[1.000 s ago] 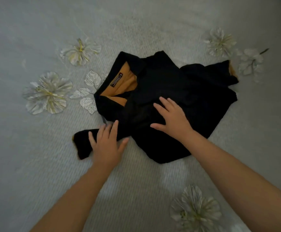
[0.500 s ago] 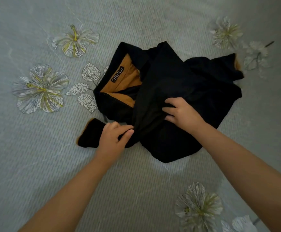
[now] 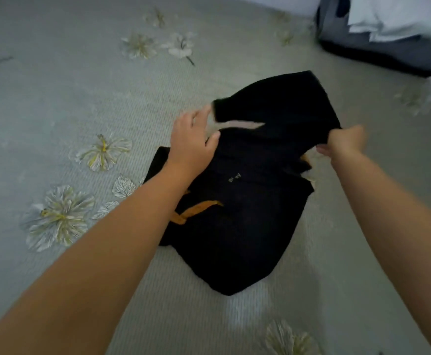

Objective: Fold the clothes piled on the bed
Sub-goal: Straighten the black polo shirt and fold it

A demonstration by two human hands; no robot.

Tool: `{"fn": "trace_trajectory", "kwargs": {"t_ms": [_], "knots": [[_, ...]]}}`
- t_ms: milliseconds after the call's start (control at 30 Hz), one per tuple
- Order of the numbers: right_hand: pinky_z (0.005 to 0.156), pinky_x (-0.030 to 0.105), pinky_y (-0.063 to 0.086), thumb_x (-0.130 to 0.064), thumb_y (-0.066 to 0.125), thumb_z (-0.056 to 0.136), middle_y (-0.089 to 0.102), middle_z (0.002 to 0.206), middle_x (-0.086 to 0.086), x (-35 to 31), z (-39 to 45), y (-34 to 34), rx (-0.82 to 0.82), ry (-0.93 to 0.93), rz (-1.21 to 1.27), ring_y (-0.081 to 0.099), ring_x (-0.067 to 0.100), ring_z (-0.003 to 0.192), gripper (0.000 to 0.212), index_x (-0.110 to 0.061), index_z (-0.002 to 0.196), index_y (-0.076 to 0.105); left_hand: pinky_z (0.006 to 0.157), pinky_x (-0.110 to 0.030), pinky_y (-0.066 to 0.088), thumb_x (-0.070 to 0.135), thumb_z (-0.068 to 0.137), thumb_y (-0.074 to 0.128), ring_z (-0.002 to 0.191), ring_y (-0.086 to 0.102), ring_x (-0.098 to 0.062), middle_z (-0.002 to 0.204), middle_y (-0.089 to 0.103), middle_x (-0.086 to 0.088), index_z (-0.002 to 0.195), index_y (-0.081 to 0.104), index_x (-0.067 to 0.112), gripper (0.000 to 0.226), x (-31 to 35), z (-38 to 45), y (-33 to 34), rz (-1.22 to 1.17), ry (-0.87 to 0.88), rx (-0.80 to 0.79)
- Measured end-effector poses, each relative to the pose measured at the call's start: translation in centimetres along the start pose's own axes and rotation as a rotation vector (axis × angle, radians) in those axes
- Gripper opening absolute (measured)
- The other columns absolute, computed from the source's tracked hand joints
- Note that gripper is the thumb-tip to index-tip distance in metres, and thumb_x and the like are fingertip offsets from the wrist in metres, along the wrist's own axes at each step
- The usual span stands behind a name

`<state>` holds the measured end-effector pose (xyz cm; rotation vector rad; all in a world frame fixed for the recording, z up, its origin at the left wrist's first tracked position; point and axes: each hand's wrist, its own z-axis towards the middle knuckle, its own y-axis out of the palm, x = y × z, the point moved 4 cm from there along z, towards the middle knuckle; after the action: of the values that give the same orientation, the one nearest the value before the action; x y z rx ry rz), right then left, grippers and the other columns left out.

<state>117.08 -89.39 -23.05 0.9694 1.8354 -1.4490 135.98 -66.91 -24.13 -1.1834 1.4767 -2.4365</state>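
A black shirt [image 3: 237, 226] with an orange lining lies on the bed, its near half flat and its far half raised off the sheet. My left hand [image 3: 192, 143] grips the raised cloth at its left edge, thumb over the fabric. My right hand [image 3: 345, 144] pinches the right edge of the same raised part. A strip of the orange lining [image 3: 196, 210] shows near my left forearm. Motion blurs both hands and the far part of the shirt.
The bed carries a pale grey-green sheet [image 3: 55, 111] printed with white and yellow flowers. A pile of grey, dark and white clothes [image 3: 383, 29] sits at the far right corner.
Both hands went from pressing on the shirt to gripping it and lifting part of it up and away from me. The view tilted up and now shows the clothes pile at the far right.
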Motion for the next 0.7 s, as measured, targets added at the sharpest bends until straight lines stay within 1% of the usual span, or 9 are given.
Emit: {"fn": "trace_trajectory", "kwargs": {"t_ms": [67,133,200,300,400,467,533,600,700], "knots": [[0.07,0.037,0.053,0.001,0.044,0.087,0.052,0.122,0.011,3.5,-0.8,0.7,-0.026,0.118,0.022,0.056,0.028,0.099,0.042,-0.005,0.128,0.043,0.105,-0.039,0.026,0.034,0.09,0.048,0.124,0.038,-0.034,0.133,0.044,-0.021,0.137,0.037,0.003,0.058,-2.2,-3.4,2.1,0.094,-0.071,-0.134],[0.088,0.037,0.047,-0.004,0.047,0.085,0.052,0.127,0.014,6.1,-3.0,3.3,-0.158,-0.044,-0.284,0.053,0.031,0.111,0.046,-0.005,0.131,0.044,0.106,-0.044,0.026,0.025,0.089,0.055,0.127,0.033,-0.038,0.135,0.041,-0.023,0.137,0.037,0.004,0.056,-5.6,-8.3,3.7,0.163,-0.231,-0.238],[0.095,0.029,0.038,-0.011,0.05,0.088,0.053,0.129,0.016,7.5,-6.0,6.7,-0.357,-0.262,-0.559,0.049,0.03,0.118,0.04,-0.002,0.127,0.051,0.09,-0.053,0.039,0.019,0.082,0.064,0.109,0.046,-0.046,0.117,0.05,-0.031,0.127,0.048,-0.002,0.052,-8.0,-13.0,4.3,0.213,-0.322,-0.218],[0.1,0.026,0.031,-0.017,0.051,0.091,0.052,0.13,0.015,7.9,-9.8,12.6,-0.596,-0.614,-0.736,0.045,0.026,0.122,0.037,-0.001,0.125,0.053,0.06,-0.043,0.05,0.033,0.078,0.053,0.068,0.056,-0.037,0.08,0.056,-0.024,0.11,0.056,-0.005,0.05,-9.3,-17.9,4.2,0.251,-0.333,-0.115],[0.111,0.035,0.023,-0.028,0.055,0.09,0.042,0.139,0.014,7.5,-12.0,17.4,-0.717,-0.9,-0.857,0.03,0.027,0.134,0.048,-0.005,0.131,0.048,0.053,-0.036,0.049,0.045,0.078,0.042,0.059,0.056,-0.032,0.072,0.057,-0.019,0.119,0.047,-0.001,0.061,-9.6,-20.3,4.6,0.161,-0.42,-0.135],[0.115,0.042,0.014,-0.038,0.054,0.089,0.027,0.149,0.011,7.0,-12.4,20.1,-0.743,-1.004,-0.991,0.014,0.028,0.141,0.059,-0.013,0.139,0.037,0.056,-0.038,0.05,0.052,0.079,0.04,0.063,0.057,-0.034,0.076,0.057,-0.022,0.128,0.045,-0.001,0.072,-9.5,-20.5,5.2,0.153,-0.523,-0.164],[0.115,0.046,0.008,-0.046,0.052,0.088,0.013,0.154,0.01,5.9,-12.1,22.3,-0.74,-1.031,-1.105,0.004,0.028,0.142,0.069,-0.019,0.145,0.024,0.074,-0.041,0.047,0.055,0.083,0.042,0.083,0.055,-0.037,0.094,0.055,-0.024,0.141,0.031,0.006,0.077,-9.2,-19.3,5.6,0.167,-0.61,-0.209],[0.113,0.049,0.005,-0.049,0.054,0.085,0.007,0.155,0.008,5.1,-11.2,24.2,-0.748,-1.0,-1.191,-0.001,0.029,0.142,0.079,-0.02,0.147,0.014,0.095,-0.037,0.035,0.046,0.088,0.05,0.109,0.043,-0.033,0.12,0.043,-0.021,0.148,0.007,0.017,0.079,-9.5,-18.0,6.3,0.047,-0.763,-0.238],[0.112,0.052,0.002,-0.052,0.06,0.08,0.007,0.155,0.005,4.1,-9.8,25.8,-0.799,-0.972,-1.266,-0.003,0.028,0.142,0.092,-0.017,0.147,0.008,0.098,-0.03,0.034,0.022,0.09,0.055,0.118,0.042,-0.024,0.127,0.043,-0.013,0.146,0.014,0.025,0.07,-10.8,-17.0,6.5,-0.247,-0.839,-0.103]]}}
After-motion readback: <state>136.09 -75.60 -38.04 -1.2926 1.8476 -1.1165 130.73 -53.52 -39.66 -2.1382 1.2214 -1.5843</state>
